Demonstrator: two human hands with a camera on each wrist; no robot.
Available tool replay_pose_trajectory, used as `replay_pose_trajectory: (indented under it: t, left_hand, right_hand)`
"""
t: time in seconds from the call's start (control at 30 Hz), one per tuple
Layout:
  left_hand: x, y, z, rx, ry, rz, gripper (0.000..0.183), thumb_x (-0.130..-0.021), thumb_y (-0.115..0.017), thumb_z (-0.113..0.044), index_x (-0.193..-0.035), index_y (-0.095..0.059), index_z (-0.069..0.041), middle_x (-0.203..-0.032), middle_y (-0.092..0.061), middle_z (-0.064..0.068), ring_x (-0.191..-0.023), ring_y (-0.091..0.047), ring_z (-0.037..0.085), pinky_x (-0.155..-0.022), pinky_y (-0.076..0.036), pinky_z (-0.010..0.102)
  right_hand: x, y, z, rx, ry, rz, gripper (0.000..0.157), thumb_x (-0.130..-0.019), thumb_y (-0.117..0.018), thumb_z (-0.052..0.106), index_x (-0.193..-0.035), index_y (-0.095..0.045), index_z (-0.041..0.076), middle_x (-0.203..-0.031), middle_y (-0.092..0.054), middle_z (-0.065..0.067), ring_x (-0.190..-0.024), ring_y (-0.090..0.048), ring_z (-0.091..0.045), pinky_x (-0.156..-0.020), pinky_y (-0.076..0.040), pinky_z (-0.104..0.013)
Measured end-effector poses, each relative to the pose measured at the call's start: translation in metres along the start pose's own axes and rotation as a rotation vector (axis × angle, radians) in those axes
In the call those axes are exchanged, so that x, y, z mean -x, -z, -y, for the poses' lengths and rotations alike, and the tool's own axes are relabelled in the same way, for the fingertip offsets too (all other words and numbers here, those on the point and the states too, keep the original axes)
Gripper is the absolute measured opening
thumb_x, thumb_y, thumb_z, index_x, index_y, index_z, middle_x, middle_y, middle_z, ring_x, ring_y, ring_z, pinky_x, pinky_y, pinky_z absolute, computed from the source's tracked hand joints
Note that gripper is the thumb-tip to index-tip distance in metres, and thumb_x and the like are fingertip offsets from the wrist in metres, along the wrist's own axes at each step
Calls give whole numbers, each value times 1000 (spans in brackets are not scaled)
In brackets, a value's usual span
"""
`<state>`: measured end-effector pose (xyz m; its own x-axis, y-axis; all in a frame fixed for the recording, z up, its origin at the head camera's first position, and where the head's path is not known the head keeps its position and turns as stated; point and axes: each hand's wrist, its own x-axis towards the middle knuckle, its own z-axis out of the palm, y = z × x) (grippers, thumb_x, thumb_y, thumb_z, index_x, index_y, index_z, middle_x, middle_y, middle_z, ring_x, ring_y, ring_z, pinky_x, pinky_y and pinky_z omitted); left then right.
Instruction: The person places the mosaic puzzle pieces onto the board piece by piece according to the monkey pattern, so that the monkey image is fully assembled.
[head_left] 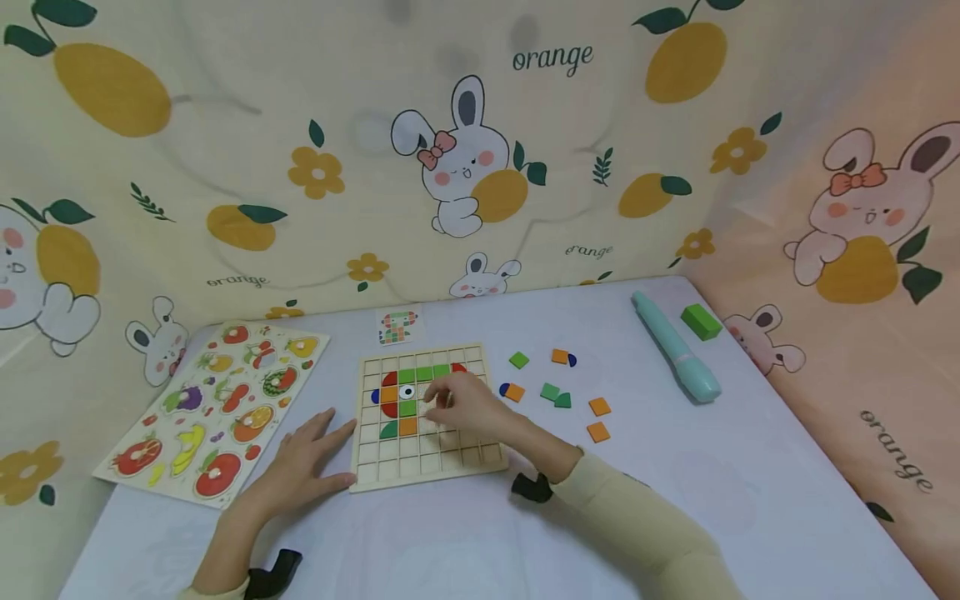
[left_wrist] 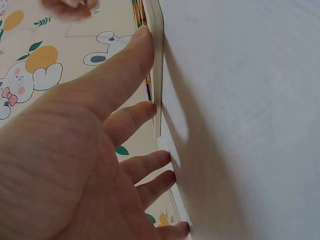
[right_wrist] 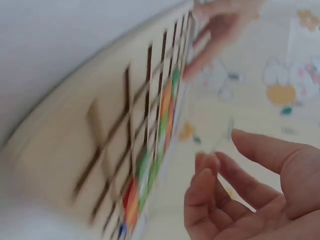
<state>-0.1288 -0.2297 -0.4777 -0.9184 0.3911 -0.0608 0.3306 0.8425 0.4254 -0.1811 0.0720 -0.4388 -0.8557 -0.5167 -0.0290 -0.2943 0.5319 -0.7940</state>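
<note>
A wooden grid board (head_left: 450,458) lies on the table, partly filled with red, green, orange and blue pieces. Among them is a white eye piece (head_left: 407,392). Over the upper middle of the board hovers my right hand (head_left: 468,406), partly hiding the pieces there. In the right wrist view its fingers (right_wrist: 200,195) are loosely bent, the thumb stands apart, and nothing shows between them. My left hand (head_left: 300,462) is spread at the board's left side; thumb and index fingertips are right at the board's edge (left_wrist: 158,75), the other fingers reaching down to the table.
Right of the board lie several loose pieces, including a green square (head_left: 519,360) and orange squares (head_left: 599,407). A fruit picture board (head_left: 168,450) lies at the left. A small pattern card (head_left: 398,327) sits behind the grid. Far right are a turquoise pen-shaped tool (head_left: 675,350) and green block (head_left: 701,322).
</note>
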Motion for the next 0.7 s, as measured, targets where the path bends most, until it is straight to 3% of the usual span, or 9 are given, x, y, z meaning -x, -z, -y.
replay_pose_trajectory:
  t: [0.2, 0.4, 0.53, 0.7]
  left_hand:
    - [0, 0, -1, -6, -4, -3, 81, -82, -76, -54, -146, -51, -12, -153, -35, 30, -138, -30, 56, -101, -21, 81]
    - [-1, 2, -2, -5, 11, 20, 81, -82, -76, -54, -147, -51, -13, -153, -34, 30, -139, -29, 55, -102, -21, 80]
    - [-1, 2, -3, -5, 16, 27, 82, -82, -76, -54, -147, -50, -12, -154, -33, 30, -139, -28, 55, -102, -21, 80]
    - [-1, 3, -3, -6, 16, 25, 81, -81, -77, -52, -147, -51, -12, -154, -33, 30, -140, -28, 54, -103, -21, 79]
  right_hand:
    - [51, 51, -39, 105, -115, -36, 17, -88, -75, 10, -103, -72, 2, -80, -60, 1, -70, -54, -15, -59, -46, -26]
    - [109, 90, -82, 168, -233, -52, 18, -82, -78, 4, -99, -72, 3, -77, -57, -1, -71, -51, -17, -61, -45, -29]
    - [139, 107, -99, 178, -242, -72, 19, -79, -79, 1, -96, -71, 3, -75, -53, -1, -72, -48, -18, -60, -42, -28]
    - [155, 111, -112, 146, -227, -108, 19, -78, -81, 1, -92, -68, 3, -72, -49, 0, -70, -47, -18, -57, -40, -25]
